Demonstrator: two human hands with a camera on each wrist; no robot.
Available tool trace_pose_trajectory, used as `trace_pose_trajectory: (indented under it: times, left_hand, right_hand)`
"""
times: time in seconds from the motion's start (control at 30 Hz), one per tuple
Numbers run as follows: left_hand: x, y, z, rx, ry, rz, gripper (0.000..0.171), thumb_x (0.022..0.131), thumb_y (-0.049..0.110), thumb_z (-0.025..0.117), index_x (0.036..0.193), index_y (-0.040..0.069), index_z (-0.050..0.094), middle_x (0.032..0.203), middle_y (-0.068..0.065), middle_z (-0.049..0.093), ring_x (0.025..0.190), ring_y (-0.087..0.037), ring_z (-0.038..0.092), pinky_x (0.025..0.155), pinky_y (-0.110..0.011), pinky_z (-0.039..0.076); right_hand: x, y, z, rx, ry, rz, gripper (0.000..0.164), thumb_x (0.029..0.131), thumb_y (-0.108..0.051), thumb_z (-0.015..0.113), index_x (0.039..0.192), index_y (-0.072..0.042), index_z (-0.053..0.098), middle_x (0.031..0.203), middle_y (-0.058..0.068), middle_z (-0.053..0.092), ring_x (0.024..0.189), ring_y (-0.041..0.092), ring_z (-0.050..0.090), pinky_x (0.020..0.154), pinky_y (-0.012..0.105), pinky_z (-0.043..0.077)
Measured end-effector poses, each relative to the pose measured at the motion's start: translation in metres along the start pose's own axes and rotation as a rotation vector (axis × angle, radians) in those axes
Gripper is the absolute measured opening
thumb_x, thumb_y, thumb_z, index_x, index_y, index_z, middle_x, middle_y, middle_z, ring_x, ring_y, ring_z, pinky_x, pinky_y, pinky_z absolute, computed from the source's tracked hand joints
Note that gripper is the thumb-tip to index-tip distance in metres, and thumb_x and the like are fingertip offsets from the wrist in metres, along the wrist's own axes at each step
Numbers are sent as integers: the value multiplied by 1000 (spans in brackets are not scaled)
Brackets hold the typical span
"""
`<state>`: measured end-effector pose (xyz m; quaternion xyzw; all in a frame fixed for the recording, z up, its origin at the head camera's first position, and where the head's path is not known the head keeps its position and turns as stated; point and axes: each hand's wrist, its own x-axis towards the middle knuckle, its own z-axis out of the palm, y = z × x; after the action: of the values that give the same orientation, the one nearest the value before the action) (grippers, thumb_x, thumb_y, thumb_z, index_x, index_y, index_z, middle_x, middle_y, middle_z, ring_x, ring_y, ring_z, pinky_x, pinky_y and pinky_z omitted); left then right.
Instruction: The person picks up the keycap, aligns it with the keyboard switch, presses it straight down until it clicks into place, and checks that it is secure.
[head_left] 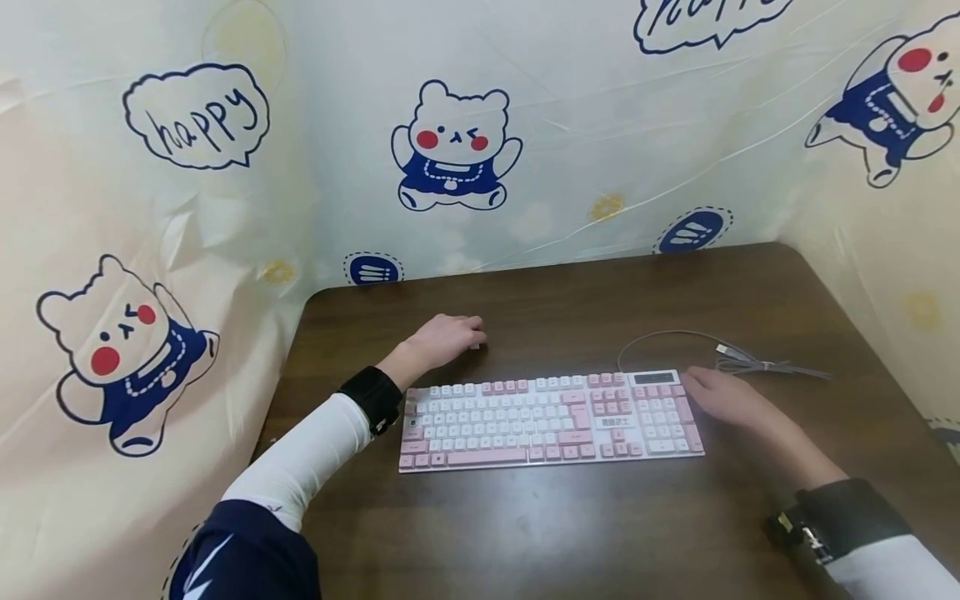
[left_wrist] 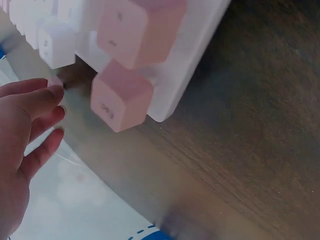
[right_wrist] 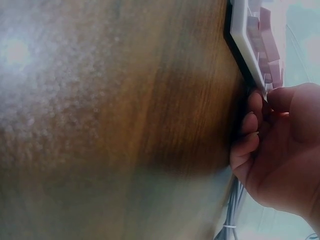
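Observation:
A pink and white keyboard [head_left: 551,421] lies on the brown table [head_left: 525,533]. Beyond its back left corner, my left hand [head_left: 448,340] has its thumb and fingers together around a small pale pink thing [left_wrist: 54,81], mostly hidden by the fingertips; I cannot tell what it is. The pink Esc key [left_wrist: 121,97] is close by in the left wrist view. At the opposite end, my right hand [head_left: 720,393] grips the keyboard's back right corner, thumb above and curled fingers [right_wrist: 246,142] below the edge.
The keyboard's grey cable [head_left: 772,365] lies bundled behind the right hand, its USB plug [head_left: 726,350] at the near end of the bundle. A cloth with bear prints [head_left: 452,154] hangs along the back and sides of the table.

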<state>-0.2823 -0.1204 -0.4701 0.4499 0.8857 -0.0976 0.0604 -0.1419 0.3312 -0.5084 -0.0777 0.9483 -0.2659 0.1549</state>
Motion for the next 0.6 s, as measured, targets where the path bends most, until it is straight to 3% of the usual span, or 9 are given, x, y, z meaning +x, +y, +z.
trace_pose_trajectory:
  times: [0.37,0.6]
  left_hand:
    - [-10,-5,7,-150,30,-86,22,93,23,64,114,19,70,98,0,59,79,-13,54,78,-26,53]
    - [-18,-3,13,-170,87,-90,16,94,25,63,105,20,72,93,4,63,79,-10,53,78,-26,53]
  right_hand:
    - [0,-5,0,-28,-16,12,58,106,-31,28,133,18,45,129,40,51,120,56,42,96,66,37]
    - [-1,-4,1,-33,-13,18,59,106,-31,27,135,19,41,132,42,47,121,57,39,98,66,35]
